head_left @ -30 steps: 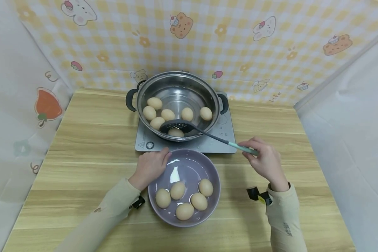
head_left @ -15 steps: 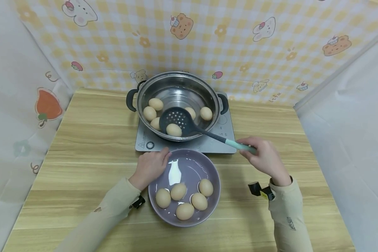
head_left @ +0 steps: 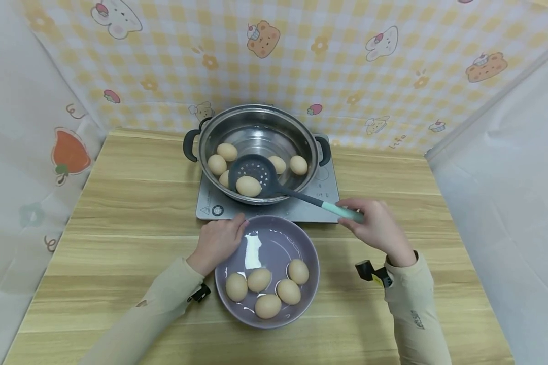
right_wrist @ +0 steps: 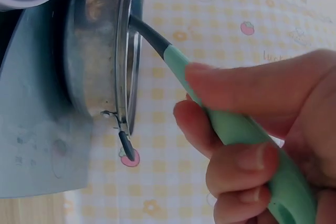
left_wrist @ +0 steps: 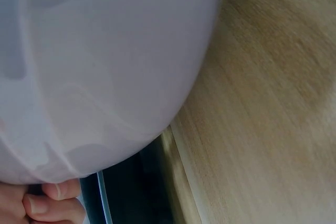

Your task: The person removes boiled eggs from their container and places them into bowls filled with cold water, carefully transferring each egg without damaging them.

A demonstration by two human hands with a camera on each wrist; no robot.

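Observation:
My right hand (head_left: pixel 378 227) grips the mint green handle of a dark slotted spoon (head_left: pixel 255 166); the right wrist view shows fingers and thumb wrapped round that handle (right_wrist: pixel 236 129). One egg (head_left: pixel 248 186) lies in the spoon's perforated head, over the near side of a steel pot (head_left: pixel 255 111). Several other eggs sit in the pot, one partly hidden by the spoon. My left hand (head_left: pixel 219 242) holds the rim of a purple bowl (head_left: pixel 312 284) at its upper left. Several eggs lie in the bowl's near half. In the left wrist view, fingertips (left_wrist: pixel 52 205) show at the bowl's edge.
The pot stands on a grey induction cooker (head_left: pixel 331 192), right behind the bowl. Black side handles (head_left: pixel 189 144) stick out from the pot. A yellow checked cloth (head_left: pixel 164 61) hangs behind the wooden table (head_left: pixel 132 192), with white sheets (head_left: pixel 516 177) at both sides.
The slotted spoon has come up under an egg, which now rests in its head. My right hand has shifted slightly left. My left hand and the bowl stay in place.

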